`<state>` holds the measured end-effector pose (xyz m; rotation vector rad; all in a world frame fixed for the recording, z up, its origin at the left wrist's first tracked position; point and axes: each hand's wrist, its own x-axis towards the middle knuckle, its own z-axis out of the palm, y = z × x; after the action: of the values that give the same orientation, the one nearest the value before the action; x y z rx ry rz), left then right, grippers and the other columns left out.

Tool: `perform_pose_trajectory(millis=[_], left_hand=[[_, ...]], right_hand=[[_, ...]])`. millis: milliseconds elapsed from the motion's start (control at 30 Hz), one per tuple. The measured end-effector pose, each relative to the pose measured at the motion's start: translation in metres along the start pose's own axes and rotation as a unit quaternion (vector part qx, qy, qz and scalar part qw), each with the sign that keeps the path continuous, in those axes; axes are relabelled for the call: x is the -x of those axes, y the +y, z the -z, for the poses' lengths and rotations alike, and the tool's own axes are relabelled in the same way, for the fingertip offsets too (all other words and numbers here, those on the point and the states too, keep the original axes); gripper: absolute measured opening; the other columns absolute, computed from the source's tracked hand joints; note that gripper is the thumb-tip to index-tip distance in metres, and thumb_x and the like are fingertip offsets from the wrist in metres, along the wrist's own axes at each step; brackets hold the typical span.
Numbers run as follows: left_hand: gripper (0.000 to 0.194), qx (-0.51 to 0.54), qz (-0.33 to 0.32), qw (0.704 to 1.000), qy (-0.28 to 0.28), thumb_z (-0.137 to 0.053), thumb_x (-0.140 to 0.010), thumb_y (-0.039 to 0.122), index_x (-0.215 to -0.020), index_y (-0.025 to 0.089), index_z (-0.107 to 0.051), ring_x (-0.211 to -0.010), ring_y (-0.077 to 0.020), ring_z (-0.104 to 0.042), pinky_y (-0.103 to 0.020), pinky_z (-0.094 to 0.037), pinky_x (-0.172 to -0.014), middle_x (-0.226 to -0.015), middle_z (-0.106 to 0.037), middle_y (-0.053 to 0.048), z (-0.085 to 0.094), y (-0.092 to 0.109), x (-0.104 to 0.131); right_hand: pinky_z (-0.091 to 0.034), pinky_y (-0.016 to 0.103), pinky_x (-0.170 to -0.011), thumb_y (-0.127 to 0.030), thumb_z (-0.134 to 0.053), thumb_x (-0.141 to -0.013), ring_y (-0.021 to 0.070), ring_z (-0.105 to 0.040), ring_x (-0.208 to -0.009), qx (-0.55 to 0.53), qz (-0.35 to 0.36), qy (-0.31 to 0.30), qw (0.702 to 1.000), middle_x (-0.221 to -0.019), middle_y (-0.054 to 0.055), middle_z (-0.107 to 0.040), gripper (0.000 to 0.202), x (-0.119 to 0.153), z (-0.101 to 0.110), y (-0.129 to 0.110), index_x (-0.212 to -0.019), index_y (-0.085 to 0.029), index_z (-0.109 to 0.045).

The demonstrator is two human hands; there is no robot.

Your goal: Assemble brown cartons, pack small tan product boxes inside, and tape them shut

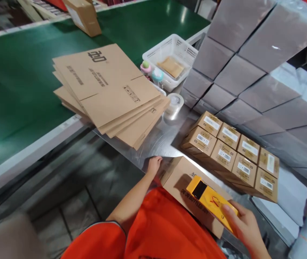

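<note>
My right hand (243,223) grips a yellow handheld tool (215,201) with a black band across it and a red mark on top. The tool is over a printed brown carton (177,180), which lies close against my body. I cannot tell whether the two touch. Beside the carton's left end is my left hand (155,166), its fingers curled closed; what they hold, if anything, is hidden. Behind the carton, small brown boxes (223,154) with white labels stand in two rows on the metal table (153,133).
Flattened cartons (110,86) lie stacked across the table and conveyor edge. Beyond are a clear tape roll (174,104) and white basket (166,46). A green conveyor belt (35,64) carries a brown box (85,16). Tall wrapped grey stacks (253,75) rise at right.
</note>
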<state>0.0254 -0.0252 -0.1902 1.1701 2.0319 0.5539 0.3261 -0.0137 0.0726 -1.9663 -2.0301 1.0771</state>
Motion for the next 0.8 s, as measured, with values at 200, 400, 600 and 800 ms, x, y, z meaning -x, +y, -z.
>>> perform_pose_trajectory(millis=[200, 400, 600, 800], left_hand=[[0.022, 0.030, 0.021, 0.999, -0.013, -0.059, -0.094, 0.036, -0.100, 0.015, -0.066, -0.093, -0.0177, -0.066, -0.040, -0.055, -0.087, -0.102, -0.069, -0.005, -0.015, -0.003, 0.001], [0.023, 0.070, 0.027, 0.997, -0.007, -0.059, -0.094, 0.037, -0.098, 0.016, -0.066, -0.093, -0.0177, -0.066, -0.041, -0.055, -0.087, -0.101, -0.069, -0.005, -0.012, 0.002, 0.006], [0.025, 0.109, 0.016, 0.994, -0.005, -0.057, -0.095, 0.038, -0.092, 0.015, -0.066, -0.087, -0.0162, -0.066, -0.039, -0.055, -0.086, -0.092, -0.070, -0.003, 0.012, 0.002, -0.001], [0.025, 0.135, 0.011, 0.991, -0.020, -0.059, -0.094, 0.038, -0.090, 0.014, -0.066, -0.084, -0.0159, -0.066, -0.038, -0.056, -0.082, -0.088, -0.069, -0.002, 0.009, 0.003, 0.000]], right_hand=[[-0.032, 0.026, -0.050, -0.067, -0.056, -0.076, 0.0152, -0.043, -0.054, -0.035, -0.016, 0.010, 0.999, -0.054, 0.000, -0.051, 0.051, -0.001, 0.001, 0.006, -0.062, -0.019, -0.063], [-0.033, 0.028, -0.049, -0.069, -0.063, -0.072, 0.0160, -0.043, -0.053, -0.073, -0.022, 0.042, 0.996, -0.054, 0.001, -0.053, 0.051, 0.003, 0.006, 0.014, -0.063, -0.018, -0.065], [-0.034, 0.027, -0.049, -0.069, -0.065, -0.071, 0.0158, -0.043, -0.054, -0.106, -0.015, 0.060, 0.992, -0.054, 0.001, -0.052, 0.053, 0.008, 0.011, 0.037, -0.061, -0.017, -0.065], [-0.034, 0.025, -0.047, -0.068, -0.067, -0.070, 0.0143, -0.044, -0.051, -0.139, 0.012, 0.064, 0.988, -0.053, 0.001, -0.053, 0.052, 0.011, 0.014, 0.061, -0.061, -0.016, -0.064]])
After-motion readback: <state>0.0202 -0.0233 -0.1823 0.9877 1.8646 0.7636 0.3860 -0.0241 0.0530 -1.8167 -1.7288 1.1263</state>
